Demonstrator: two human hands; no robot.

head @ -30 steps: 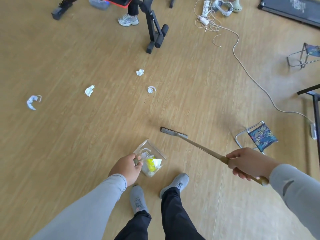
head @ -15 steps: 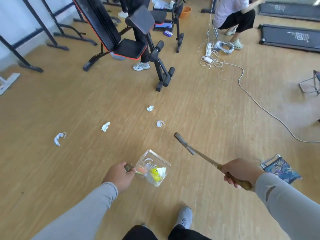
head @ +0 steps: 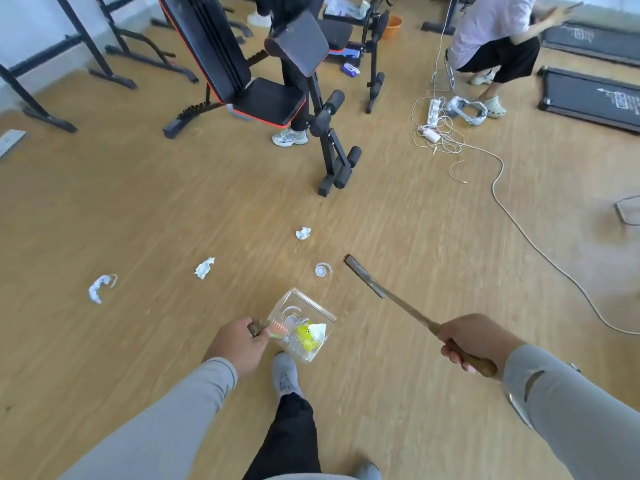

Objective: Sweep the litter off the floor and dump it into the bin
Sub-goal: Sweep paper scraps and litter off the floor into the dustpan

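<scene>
Wooden flooring (head: 138, 202) is slick, so while you're gripping brush (head: 388, 299) and clear dustpan (head: 304, 327) in your right hand (head: 474, 341) and left hand (head: 239, 344), tilting risks spilling litter.

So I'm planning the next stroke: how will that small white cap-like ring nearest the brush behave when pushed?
The white ring looks thin and light, so it will probably skid easily on the smooth wooden floor. Being round, it may roll or flick away from the brush rather than slide straight.

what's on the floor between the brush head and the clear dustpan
In the head view, a small white cap lies between the brush head and the clear dustpan; otherwise bare floor.
</scene>
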